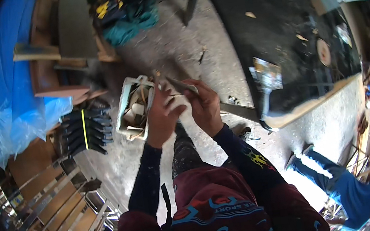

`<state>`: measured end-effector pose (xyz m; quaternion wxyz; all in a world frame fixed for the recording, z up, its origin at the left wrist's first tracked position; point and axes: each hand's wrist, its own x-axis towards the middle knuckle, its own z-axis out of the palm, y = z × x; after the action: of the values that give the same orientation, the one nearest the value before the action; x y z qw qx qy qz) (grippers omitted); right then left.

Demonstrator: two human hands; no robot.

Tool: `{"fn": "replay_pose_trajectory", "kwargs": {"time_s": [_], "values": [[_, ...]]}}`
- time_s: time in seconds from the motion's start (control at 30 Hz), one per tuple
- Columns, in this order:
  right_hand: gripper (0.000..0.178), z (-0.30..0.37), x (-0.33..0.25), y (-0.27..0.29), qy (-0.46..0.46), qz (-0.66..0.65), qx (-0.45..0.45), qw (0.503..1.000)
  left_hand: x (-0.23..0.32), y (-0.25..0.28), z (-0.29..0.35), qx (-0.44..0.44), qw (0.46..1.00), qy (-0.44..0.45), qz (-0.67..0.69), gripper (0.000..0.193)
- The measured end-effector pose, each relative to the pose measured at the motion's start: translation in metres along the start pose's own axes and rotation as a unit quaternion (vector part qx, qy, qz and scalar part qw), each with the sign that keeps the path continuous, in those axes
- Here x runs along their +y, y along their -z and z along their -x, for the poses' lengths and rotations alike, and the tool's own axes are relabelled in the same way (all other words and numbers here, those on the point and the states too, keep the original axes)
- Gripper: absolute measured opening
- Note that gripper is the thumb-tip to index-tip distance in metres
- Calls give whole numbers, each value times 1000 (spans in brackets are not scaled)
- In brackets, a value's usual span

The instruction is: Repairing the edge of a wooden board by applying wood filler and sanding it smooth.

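Note:
My right hand (205, 106) is closed, its thumb and fingers pinching a thin, flat grey-brown piece (181, 84) whose exact kind I cannot make out. Just to its left is my left hand (163, 118), thumb and fingers apart, close to the near side of that piece. Whether the left fingertips touch it is unclear. Beside my left hand stands a pale, worn rectangular tub (124, 112). Assorted scraps and small pieces (136, 109) lie inside it.
A black-topped table (287, 22) at the right carries a paintbrush (266, 98) and a round disc (323, 52). Dark curved parts (88, 130) are stacked at the left, near blue plastic sheeting (3, 83). Another person in blue (354, 196) is at the lower right.

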<state>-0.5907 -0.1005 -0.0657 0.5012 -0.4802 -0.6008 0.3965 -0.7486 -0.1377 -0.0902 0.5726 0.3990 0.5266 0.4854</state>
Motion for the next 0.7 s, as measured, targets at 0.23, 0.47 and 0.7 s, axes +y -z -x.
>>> {"fn": "replay_pose_trajectory", "kwargs": {"time_s": [0.23,0.47,0.7], "values": [[16,58,-44,231,-112,-194,-86,971,47,-212,63,-175,983,16,56,54],[42,113,-66,402,-241,-150,91,955,37,-390,101,-243,969,45,-3,32],[27,132,-12,477,-253,-348,208,878,-2,-488,80,-300,947,115,16,38]]}}
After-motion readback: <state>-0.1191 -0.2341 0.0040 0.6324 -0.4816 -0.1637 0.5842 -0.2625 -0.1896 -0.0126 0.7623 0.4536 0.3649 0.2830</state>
